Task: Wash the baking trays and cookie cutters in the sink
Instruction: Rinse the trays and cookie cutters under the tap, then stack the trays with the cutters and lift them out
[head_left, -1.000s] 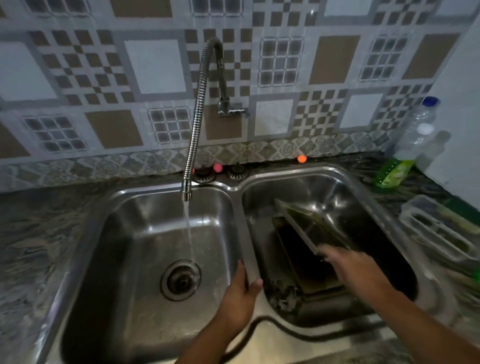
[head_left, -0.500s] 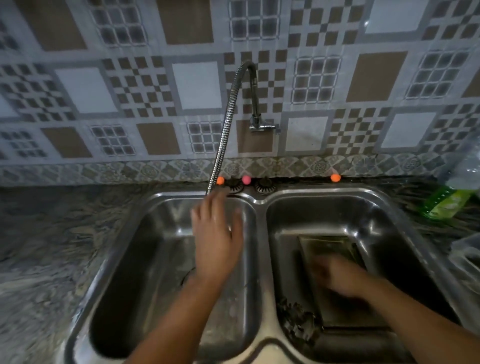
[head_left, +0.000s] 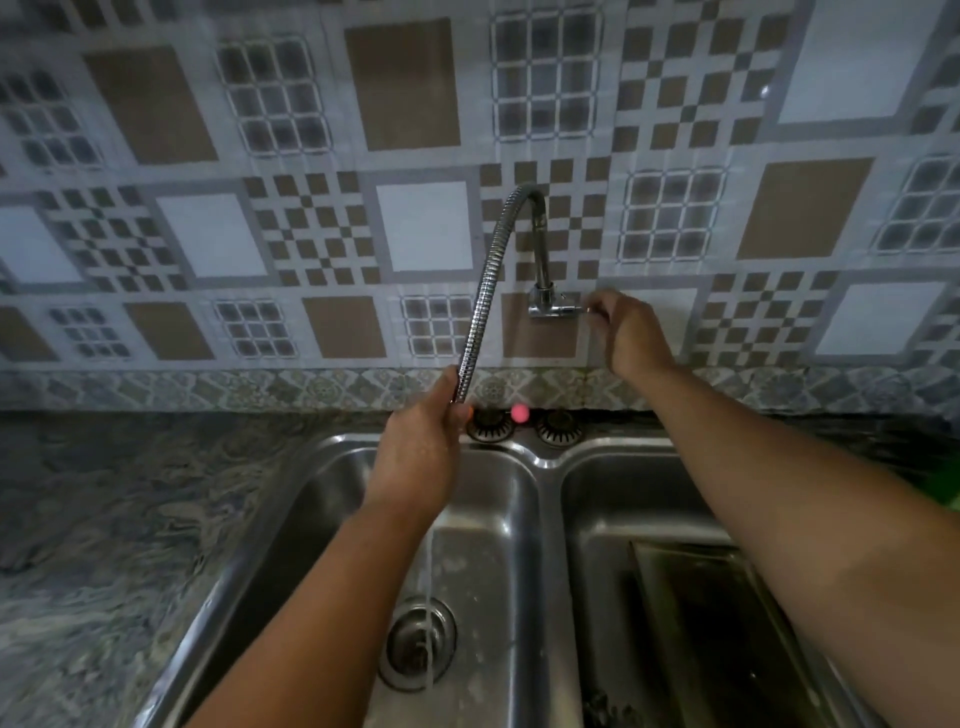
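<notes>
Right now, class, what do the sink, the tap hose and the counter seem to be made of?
Sink: likely stainless steel, with a dull grey brushed sheen and soft reflections.
Tap hose: shiny metal, probably chromed, ribbed in rings so it looks flexible.
Counter: stone or a stone-look surface, with swirled grey veining.

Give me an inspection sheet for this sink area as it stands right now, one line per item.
Surface: dark marbled counter around a steel double sink; water runs into the left basin toward the drain.
Job's things: dark baking tray lies in the right basin; cookie cutters not clearly visible.
Clutter: pink ball on the ledge behind the sink; something green at the right edge, too cropped to tell.
Hands: left hand grips the flexible faucet hose near its outlet; right hand is at the tap handle.
Cables: nothing seen.
Surroundings: patterned tile wall.
</notes>
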